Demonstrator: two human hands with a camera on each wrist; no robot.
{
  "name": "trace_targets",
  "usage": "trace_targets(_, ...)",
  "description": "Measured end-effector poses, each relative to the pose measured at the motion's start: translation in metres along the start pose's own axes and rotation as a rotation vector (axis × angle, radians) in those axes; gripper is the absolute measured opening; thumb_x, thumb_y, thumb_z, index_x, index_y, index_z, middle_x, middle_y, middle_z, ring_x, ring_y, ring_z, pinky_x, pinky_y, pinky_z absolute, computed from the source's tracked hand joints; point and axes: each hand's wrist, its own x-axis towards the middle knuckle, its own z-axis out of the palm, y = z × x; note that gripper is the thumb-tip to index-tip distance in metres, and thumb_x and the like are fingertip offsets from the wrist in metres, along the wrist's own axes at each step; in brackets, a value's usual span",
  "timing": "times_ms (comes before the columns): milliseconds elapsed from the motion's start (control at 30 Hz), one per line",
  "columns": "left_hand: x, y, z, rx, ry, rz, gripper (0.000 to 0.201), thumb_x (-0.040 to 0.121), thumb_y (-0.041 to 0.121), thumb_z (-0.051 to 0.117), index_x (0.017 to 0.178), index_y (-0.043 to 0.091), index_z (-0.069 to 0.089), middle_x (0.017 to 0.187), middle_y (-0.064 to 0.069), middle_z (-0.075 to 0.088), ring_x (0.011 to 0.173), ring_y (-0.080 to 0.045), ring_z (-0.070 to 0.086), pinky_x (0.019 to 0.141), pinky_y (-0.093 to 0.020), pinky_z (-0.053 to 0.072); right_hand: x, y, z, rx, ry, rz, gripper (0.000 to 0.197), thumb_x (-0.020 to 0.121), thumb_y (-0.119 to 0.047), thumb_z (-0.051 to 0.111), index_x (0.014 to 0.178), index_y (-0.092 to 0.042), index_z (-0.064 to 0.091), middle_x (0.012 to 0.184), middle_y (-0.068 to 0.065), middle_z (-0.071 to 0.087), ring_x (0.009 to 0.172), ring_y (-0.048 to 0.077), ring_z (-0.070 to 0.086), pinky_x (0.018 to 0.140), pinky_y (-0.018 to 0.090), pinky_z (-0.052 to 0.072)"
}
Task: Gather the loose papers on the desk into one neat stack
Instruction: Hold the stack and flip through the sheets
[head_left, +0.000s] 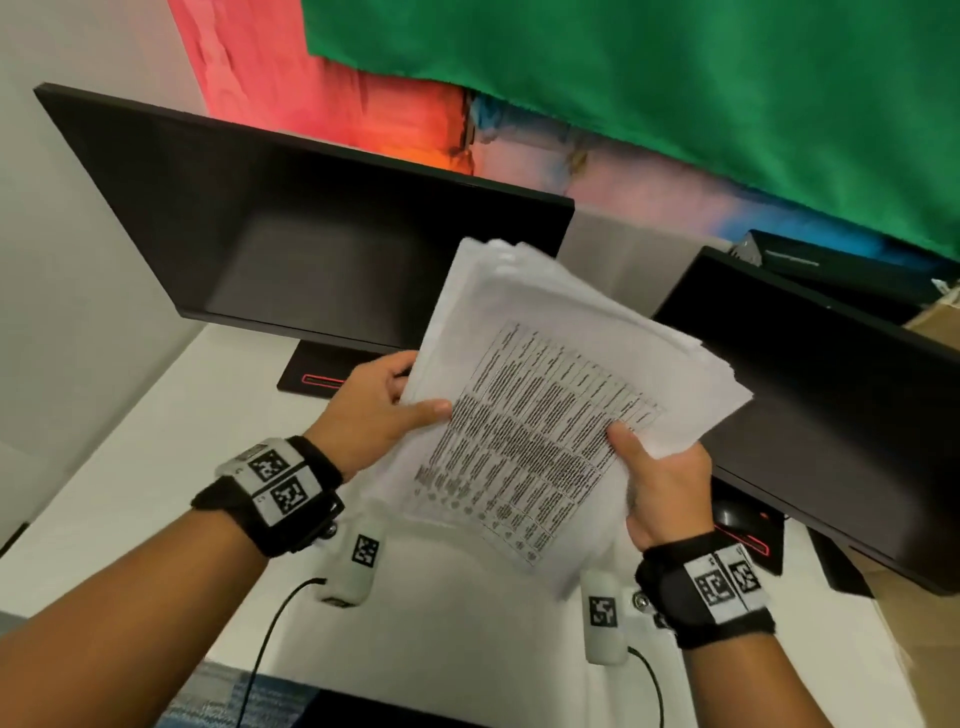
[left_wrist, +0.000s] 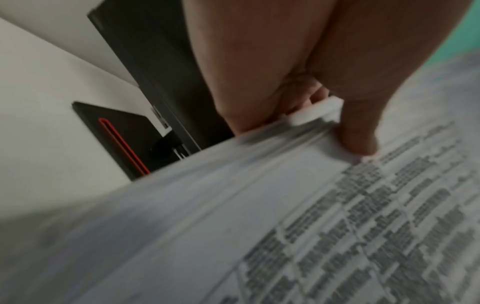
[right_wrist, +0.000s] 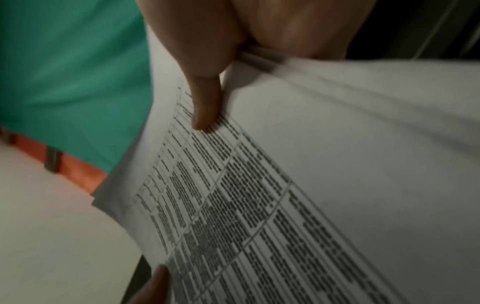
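Head view: your left hand (head_left: 371, 410) and right hand (head_left: 662, 491) pinch the gathered papers (head_left: 550, 410) above the worktop (head_left: 156, 467); edges still uneven, squaring and setting down remain.

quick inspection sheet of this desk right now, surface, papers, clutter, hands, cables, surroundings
Surface: white desk, bare where visible; no loose sheets seen lying on it.
Job's things: paper stack held up off the desk, printed table on top, edges fanned and uneven at the far end.
Clutter: two dark monitors, left monitor and right monitor, on stands with red-lined bases; dark mouse-like object under the right one.
Grippers: left hand and right hand each pinch a side of the stack, thumbs on top.
Cables: black cables run from the wrist units.
Surroundings: green cloth and red cloth behind; cardboard at right.
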Motion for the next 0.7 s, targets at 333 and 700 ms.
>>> trace_targets(333,-0.009,-0.060,0.028,0.573,0.236,0.253,0.024,0.096,0.009,0.055,0.118,0.009,0.065,0.108,0.012,0.064,0.100,-0.008,0.063,0.085,-0.009,0.047,-0.025,0.019,-0.006,-0.268,0.118,-0.119,0.035,0.071,0.003,0.082,0.093,-0.022,0.070,0.082,-0.015,0.077,0.080,0.001,0.073,0.069,0.017,0.058)
trace_targets(700,-0.017,-0.042,0.029,0.100,0.162,0.265,0.053,0.075,0.041,0.075,0.119,0.026,0.048,0.102,0.029,0.064,0.095,0.006,0.065,0.074,-0.010,0.052,-0.029,0.038,-0.009,-0.257,0.130,-0.028,0.047,0.072,-0.004,0.084,0.112,-0.020,0.065,0.102,0.000,0.072,0.088,0.008,0.073,0.071,0.022,0.059)
